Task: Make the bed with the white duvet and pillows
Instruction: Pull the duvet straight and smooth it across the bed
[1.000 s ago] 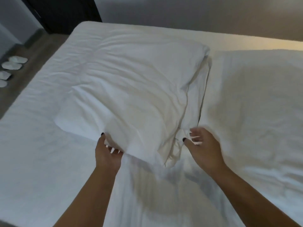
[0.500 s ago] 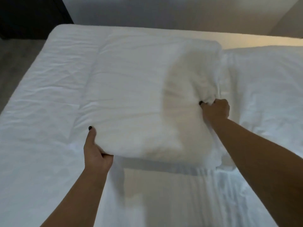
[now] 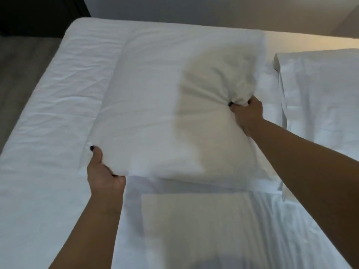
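Both hands hold one white pillow at the head end of the bed. The left hand grips the pillow's near left corner: the thumb, with a dark-painted nail, lies on top of the fabric, and the other fingers are tucked under the corner, out of sight. The right hand is closed tight into a fist on a bunched handful of the pillowcase near the pillow's right edge, and creases fan out from that grip across the cloth. Only one dark nail shows at the pinch; the fingers themselves are buried in the folds.

The pillow spans the space between the two hands and reaches away from them toward the wall. Its near edge sits slightly off the sheet, with shadow under it just beyond the left wrist; whether the far edge rests on the mattress cannot be told.

To the right of the right hand, just beside it but not touching, lies a second pillow, flat on the bed. Below both forearms, nearest the person, spreads the white duvet with faint stripes. Left of the left hand the wrinkled sheet runs to the mattress edge, and beyond that is a dark floor
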`<control>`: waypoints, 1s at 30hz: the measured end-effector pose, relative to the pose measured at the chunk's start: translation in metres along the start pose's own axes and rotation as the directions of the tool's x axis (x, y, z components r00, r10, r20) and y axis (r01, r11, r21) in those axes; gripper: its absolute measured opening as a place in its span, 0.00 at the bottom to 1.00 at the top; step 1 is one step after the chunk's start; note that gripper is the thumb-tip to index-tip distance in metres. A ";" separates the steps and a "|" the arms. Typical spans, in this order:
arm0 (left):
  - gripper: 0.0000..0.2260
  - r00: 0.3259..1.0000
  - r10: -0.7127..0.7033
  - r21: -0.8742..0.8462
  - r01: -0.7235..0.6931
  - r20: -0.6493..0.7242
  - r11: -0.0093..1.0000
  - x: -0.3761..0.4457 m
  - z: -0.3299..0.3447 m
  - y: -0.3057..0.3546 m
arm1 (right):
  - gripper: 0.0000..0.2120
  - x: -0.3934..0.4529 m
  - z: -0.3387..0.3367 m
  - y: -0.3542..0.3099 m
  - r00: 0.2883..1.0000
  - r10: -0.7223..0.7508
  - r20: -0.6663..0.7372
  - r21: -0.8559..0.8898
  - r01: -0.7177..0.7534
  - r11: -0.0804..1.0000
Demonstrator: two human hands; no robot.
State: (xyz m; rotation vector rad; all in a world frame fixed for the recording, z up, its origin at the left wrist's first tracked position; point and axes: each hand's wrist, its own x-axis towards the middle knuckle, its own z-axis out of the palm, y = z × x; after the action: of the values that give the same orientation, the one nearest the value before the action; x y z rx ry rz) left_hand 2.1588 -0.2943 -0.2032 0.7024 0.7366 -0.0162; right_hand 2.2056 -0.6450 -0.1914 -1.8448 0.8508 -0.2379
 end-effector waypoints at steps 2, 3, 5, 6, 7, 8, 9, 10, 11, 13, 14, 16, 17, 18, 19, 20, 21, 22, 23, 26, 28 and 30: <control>0.15 1.000 0.008 0.009 -0.007 -0.010 1.000 0.000 -0.007 -0.005 | 0.20 0.002 0.011 -0.006 0.997 -0.070 -0.017 -0.027 0.069 0.997; 0.15 1.000 -0.001 0.034 0.001 -0.005 0.999 -0.003 -0.008 -0.009 | 0.22 0.002 0.012 -0.003 0.998 -0.064 -0.022 -0.065 0.062 0.996; 0.15 0.998 -0.064 0.094 0.062 0.020 0.994 -0.012 -0.005 -0.023 | 0.27 0.000 0.008 0.010 0.998 0.063 0.004 -0.147 -0.062 0.987; 0.15 0.993 -0.113 0.122 0.109 0.028 0.987 -0.018 -0.003 -0.032 | 0.29 -0.005 0.003 0.018 0.990 0.142 0.027 -0.200 -0.134 0.971; 0.14 0.986 -0.165 0.151 0.158 0.034 0.976 -0.024 0.001 -0.042 | 0.29 -0.009 -0.002 0.024 0.983 0.178 0.052 -0.274 -0.158 0.949; 0.12 0.974 -0.220 0.177 0.208 0.049 0.962 -0.030 0.006 -0.053 | 0.26 -0.011 -0.007 0.029 0.985 0.155 0.075 -0.353 -0.120 0.928; 0.12 0.959 -0.276 0.204 0.257 0.069 0.945 -0.036 0.012 -0.064 | 0.19 -0.010 -0.014 0.030 0.992 0.092 0.091 -0.419 -0.046 0.907; 0.12 0.946 -0.314 0.232 0.289 0.077 0.929 -0.040 0.016 -0.077 | 0.13 -0.008 -0.021 0.027 0.995 0.014 0.102 -0.456 0.035 0.889; 0.12 0.940 -0.333 0.260 0.306 0.066 0.916 -0.043 0.022 -0.089 | 0.12 -0.006 -0.030 0.023 0.993 -0.060 0.102 -0.467 0.101 0.879; 0.12 0.949 -0.314 0.287 0.304 -0.011 0.909 -0.046 0.031 -0.108 | 0.13 -0.002 -0.046 0.017 0.987 -0.145 0.069 -0.468 0.161 0.869; 0.13 0.957 -0.281 0.291 0.289 -0.069 0.912 -0.046 0.032 -0.116 | 0.13 -0.002 -0.053 0.018 0.987 -0.155 0.044 -0.466 0.158 0.870; 0.20 0.952 -0.185 0.319 0.258 -0.242 0.912 -0.044 0.029 -0.130 | 0.14 -0.006 -0.058 0.030 0.998 -0.061 0.022 -0.463 0.064 0.884; 0.24 0.932 -0.113 0.376 0.247 -0.344 0.893 -0.044 0.026 -0.135 | 0.13 -0.011 -0.057 0.039 0.999 0.032 0.008 -0.444 -0.025 0.896; 0.29 0.899 -0.029 0.459 0.250 -0.437 0.852 -0.042 0.020 -0.141 | 0.14 -0.019 -0.054 0.048 0.992 0.123 -0.024 -0.391 -0.123 0.912; 0.35 0.862 0.030 0.526 0.281 -0.507 0.803 -0.043 0.017 -0.144 | 0.18 -0.030 -0.050 0.056 0.975 0.212 -0.070 -0.304 -0.223 0.926; 0.40 0.828 0.043 0.541 0.326 -0.559 0.776 -0.043 0.015 -0.147 | 0.25 -0.043 -0.048 0.062 0.949 0.285 -0.136 -0.209 -0.309 0.928; 0.42 0.827 -0.001 0.521 0.355 -0.563 0.776 -0.040 0.014 -0.149 | 0.32 -0.057 -0.046 0.067 0.912 0.350 -0.213 -0.140 -0.383 0.913; 0.40 0.868 -0.066 0.492 0.339 -0.491 0.802 -0.037 0.012 -0.150 | 0.39 -0.071 -0.047 0.072 0.865 0.413 -0.287 -0.099 -0.455 0.885; 0.39 0.920 -0.142 0.450 0.308 -0.365 0.838 -0.033 0.009 -0.151 | 0.44 -0.086 -0.048 0.077 0.806 0.486 -0.339 -0.074 -0.538 0.840; 0.28 0.968 -0.245 0.312 0.249 -0.051 0.917 -0.023 0.008 -0.142 | 0.55 -0.119 -0.047 0.096 0.580 0.760 -0.294 0.059 -0.783 0.620; 0.21 0.962 -0.271 0.317 0.255 0.009 0.913 -0.022 0.010 -0.137 | 0.58 -0.131 -0.045 0.104 0.451 0.892 -0.020 0.331 -0.839 0.431; 0.18 0.962 -0.272 0.320 0.255 0.008 0.912 -0.024 0.018 -0.138 | 0.43 -0.129 -0.046 0.109 0.452 0.850 0.270 0.496 -0.822 0.279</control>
State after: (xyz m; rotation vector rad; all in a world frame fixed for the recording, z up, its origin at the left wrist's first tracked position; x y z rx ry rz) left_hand 2.1170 -0.4170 -0.2593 0.9001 0.7830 -0.4072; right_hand 2.0391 -0.6171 -0.2381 -0.6127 1.4994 0.1569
